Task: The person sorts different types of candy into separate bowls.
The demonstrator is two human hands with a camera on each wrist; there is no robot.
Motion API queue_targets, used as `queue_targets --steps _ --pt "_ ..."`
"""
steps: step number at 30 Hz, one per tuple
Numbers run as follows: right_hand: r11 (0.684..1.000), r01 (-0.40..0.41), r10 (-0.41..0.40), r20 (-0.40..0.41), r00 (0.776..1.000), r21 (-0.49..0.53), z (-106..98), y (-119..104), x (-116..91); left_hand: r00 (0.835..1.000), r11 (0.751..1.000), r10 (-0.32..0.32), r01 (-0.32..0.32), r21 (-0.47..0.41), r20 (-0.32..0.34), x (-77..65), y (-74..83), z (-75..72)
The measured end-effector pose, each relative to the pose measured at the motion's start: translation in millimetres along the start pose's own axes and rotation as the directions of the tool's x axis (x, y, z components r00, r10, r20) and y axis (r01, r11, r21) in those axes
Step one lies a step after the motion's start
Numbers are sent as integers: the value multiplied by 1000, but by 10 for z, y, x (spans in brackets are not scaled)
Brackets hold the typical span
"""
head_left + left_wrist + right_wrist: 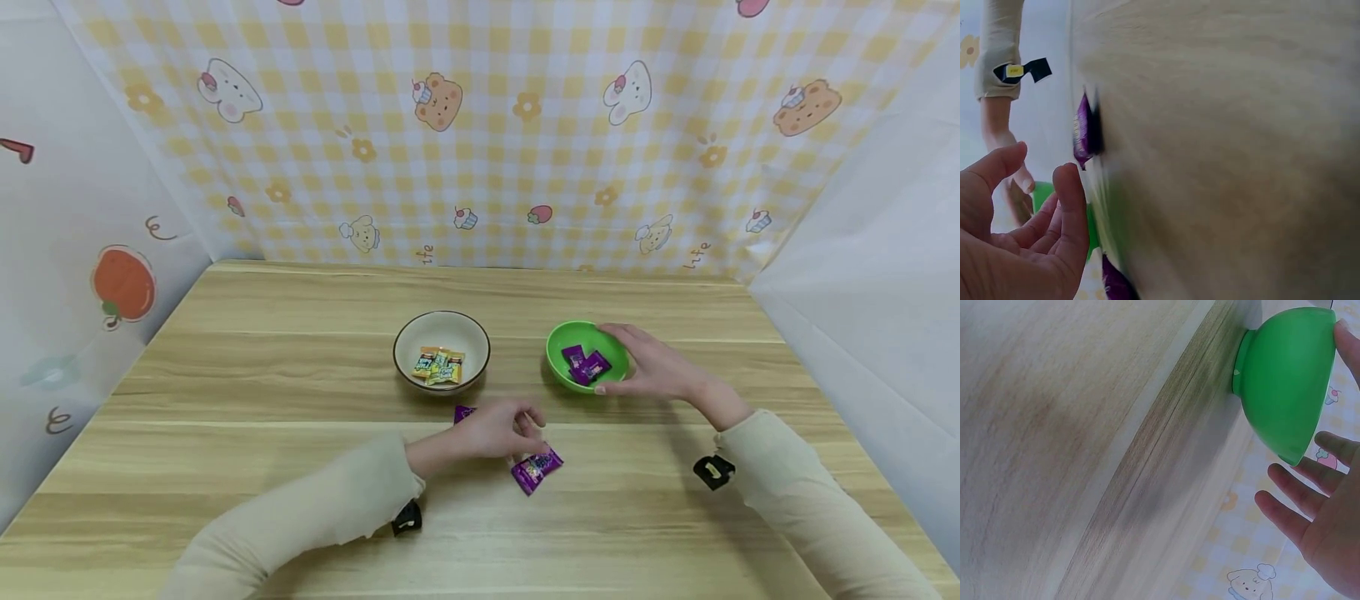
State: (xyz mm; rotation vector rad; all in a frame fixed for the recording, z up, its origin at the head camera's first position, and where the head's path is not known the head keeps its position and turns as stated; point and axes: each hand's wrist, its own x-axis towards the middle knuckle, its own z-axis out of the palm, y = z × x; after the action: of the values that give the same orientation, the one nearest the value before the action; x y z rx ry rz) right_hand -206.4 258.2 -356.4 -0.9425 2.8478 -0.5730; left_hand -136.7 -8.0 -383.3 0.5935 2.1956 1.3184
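Observation:
In the head view, my left hand (498,429) hovers over the table with fingers loosely bent. Beside its fingertips lies a purple wrapped candy (534,472); another purple candy (463,412) shows partly behind the hand. The left wrist view shows thumb and fingers apart, nothing between them, a purple candy (1084,132) beyond. My right hand (652,367) spans the right side of a green bowl (553,354), which contains purple candies (587,365). Seen from the right wrist, the thumb touches the bowl's rim (1288,381) and the fingers are spread, fairly straight.
A cream bowl (402,346) with a dark rim stands left of the green one, with several yellow candy packets (440,367) inside. Both bowls are on a wood-grain table (262,333). A checked curtain (487,167) hangs along the table's back edge.

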Motion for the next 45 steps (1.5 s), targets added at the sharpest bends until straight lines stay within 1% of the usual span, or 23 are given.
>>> queue_targets --steps 4,9,11,14,17,24,29,34,37,43,45 --pt "1000 -3 3 2 1000 1 -1 0 1 1000 997 15 -14 72 -11 -11 -38 38" --pt "1000 -3 3 3 1000 3 0 3 5 1000 997 1 0 83 -16 -8 -55 60" --pt "1000 -4 4 2 1000 5 -1 6 7 1000 993 12 -10 115 -19 -2 -55 67" --pt "1000 -8 8 4 1000 6 1 13 7 999 980 41 -36 195 -20 11 -54 81" --pt "1000 -13 13 5 1000 6 0 16 5 998 961 65 -58 269 -17 22 -52 100" --pt "1000 -15 15 5 1000 10 -1 17 1 992 913 123 -118 391 12 14 -26 144" --pt "1000 -21 21 15 1000 15 1 11 0 990 892 139 -137 430 27 8 -12 167" --pt "1000 -9 8 13 1000 18 -3 4 -2 990 880 141 -138 455 27 4 4 181" --pt "1000 -1 1 10 1000 21 -8 0 -4 987 876 155 -151 457 28 0 10 188" --pt "1000 3 -3 11 1000 19 -10 -2 -4 981 861 188 -188 472 47 -17 12 190" --pt "1000 5 -5 10 1000 16 -9 0 -3 981 864 189 -189 467 48 -25 9 189"
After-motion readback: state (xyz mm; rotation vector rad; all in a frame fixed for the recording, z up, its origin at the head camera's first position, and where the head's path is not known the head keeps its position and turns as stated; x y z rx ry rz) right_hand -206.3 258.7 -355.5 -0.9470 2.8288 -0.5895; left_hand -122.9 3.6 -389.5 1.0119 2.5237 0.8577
